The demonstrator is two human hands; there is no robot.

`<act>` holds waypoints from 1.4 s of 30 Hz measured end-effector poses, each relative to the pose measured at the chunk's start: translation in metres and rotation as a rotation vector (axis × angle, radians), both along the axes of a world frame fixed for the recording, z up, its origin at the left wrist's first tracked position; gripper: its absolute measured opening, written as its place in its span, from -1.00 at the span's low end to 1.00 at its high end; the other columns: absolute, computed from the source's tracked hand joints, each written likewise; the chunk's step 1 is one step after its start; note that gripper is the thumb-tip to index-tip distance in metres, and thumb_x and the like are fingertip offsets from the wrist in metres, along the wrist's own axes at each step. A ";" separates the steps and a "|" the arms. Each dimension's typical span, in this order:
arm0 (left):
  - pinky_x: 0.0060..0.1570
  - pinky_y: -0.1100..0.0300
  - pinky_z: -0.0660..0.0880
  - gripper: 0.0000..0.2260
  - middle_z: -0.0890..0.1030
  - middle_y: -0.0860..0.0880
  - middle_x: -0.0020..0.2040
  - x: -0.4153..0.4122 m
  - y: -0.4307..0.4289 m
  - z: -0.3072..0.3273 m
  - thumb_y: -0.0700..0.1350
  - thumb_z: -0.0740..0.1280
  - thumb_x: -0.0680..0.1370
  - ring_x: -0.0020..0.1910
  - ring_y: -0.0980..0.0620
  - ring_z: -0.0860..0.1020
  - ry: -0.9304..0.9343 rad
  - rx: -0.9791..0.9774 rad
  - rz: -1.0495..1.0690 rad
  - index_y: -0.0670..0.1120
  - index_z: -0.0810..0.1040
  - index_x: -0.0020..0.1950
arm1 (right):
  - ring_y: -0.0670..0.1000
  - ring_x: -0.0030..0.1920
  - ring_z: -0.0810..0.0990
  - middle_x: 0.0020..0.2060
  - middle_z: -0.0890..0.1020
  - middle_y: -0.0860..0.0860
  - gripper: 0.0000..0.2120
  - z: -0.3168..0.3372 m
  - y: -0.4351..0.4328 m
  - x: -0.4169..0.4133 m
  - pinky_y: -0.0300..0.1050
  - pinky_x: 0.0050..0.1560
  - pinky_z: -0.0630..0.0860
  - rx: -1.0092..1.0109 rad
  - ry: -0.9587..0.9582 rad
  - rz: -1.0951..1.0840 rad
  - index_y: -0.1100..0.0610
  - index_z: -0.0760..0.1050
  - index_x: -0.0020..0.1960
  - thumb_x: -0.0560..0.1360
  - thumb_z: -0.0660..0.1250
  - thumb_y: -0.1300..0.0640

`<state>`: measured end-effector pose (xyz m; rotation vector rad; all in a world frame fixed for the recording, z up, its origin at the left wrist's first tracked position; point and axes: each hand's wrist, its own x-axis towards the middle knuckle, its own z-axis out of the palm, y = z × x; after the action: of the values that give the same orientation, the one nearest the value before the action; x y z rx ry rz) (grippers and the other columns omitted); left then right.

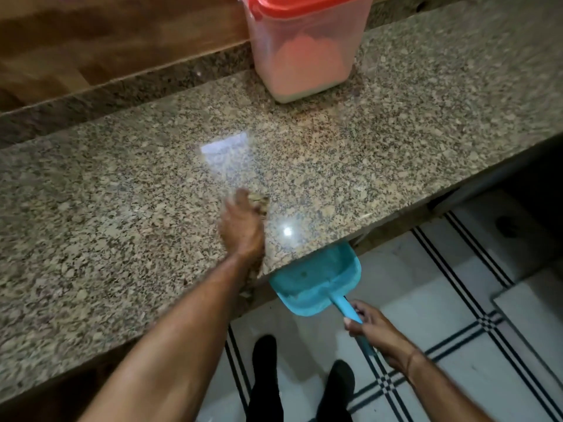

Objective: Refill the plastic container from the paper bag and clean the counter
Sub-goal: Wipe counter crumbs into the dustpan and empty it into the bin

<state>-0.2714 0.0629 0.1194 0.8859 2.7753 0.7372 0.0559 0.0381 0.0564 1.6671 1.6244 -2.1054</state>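
Note:
A clear plastic container (300, 53) with a red lid stands at the back of the speckled granite counter (122, 208), partly filled with pale powder. My left hand (242, 226) lies blurred on the counter near its front edge, over something brownish at the fingertips; what it is I cannot tell. My right hand (374, 330) grips the handle of a turquoise dustpan (316, 281), whose mouth sits tucked under the counter's edge just right of my left hand. No paper bag is in view.
A wooden ledge (106, 41) runs behind the counter's raised granite strip. Below the counter is a white tiled floor (457, 300) with dark stripe lines, and my two dark shoes (301, 382) stand on it.

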 end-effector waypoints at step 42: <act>-0.06 0.14 0.42 -0.58 0.46 -0.03 0.10 -0.110 -0.026 0.005 -0.13 0.29 0.60 -0.02 -0.04 0.48 0.076 -0.037 -0.098 0.14 0.32 0.41 | -0.05 -0.27 0.53 -0.28 0.55 0.00 -0.90 0.003 -0.032 -0.050 -0.15 -0.20 0.45 0.013 -0.087 0.018 0.14 0.64 0.07 0.59 0.42 0.14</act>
<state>-0.3817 0.0365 0.1241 1.0553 2.7775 0.6476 0.0060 0.0060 0.0599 1.7154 1.6250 -1.9893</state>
